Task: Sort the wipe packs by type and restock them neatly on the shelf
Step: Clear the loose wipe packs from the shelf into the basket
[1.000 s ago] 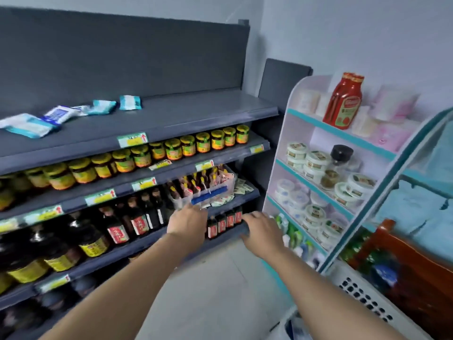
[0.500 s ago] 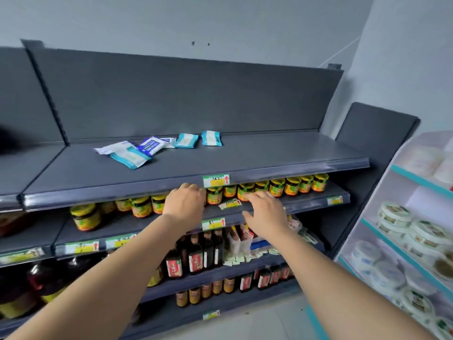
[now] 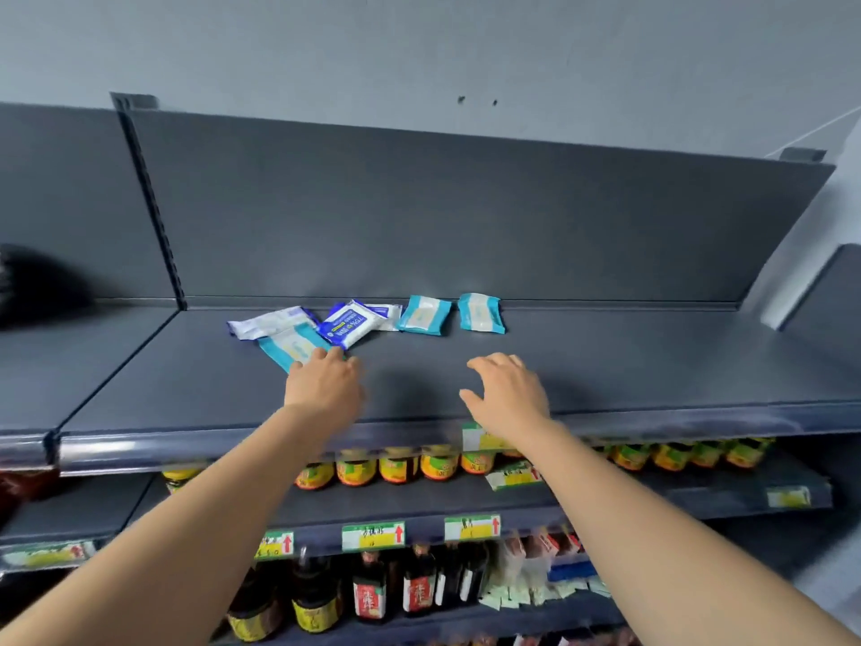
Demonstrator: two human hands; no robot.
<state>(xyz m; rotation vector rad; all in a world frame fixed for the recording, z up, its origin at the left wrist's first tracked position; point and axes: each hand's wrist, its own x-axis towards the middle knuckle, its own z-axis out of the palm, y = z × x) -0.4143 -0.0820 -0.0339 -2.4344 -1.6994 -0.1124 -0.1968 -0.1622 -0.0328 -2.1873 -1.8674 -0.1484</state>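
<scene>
- Left hand [image 3: 324, 389]: fingers loose, holding nothing, tips at the near edge of the nearest teal pack [image 3: 291, 347]; I can't tell if they touch it.
- That pack lies straight ahead, askew to the shelf's [image 3: 605, 366] front edge, tucked under a blue pack [image 3: 349, 324].
- Right hand [image 3: 505, 394]: spread wide, holding nothing, over bare shelf.
- A second teal pack [image 3: 424, 315] and a third teal pack [image 3: 480, 312] lie ahead by the back edge.
- My judgement: the left hand is nearer.

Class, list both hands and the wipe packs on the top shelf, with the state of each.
Left hand, open, fingertips at nearest teal pack.
Right hand, open, holding nothing.
Blue pack, flat, overlapping white pack.
Middle teal pack, flat, alone.
Right teal pack, flat, alone.
</scene>
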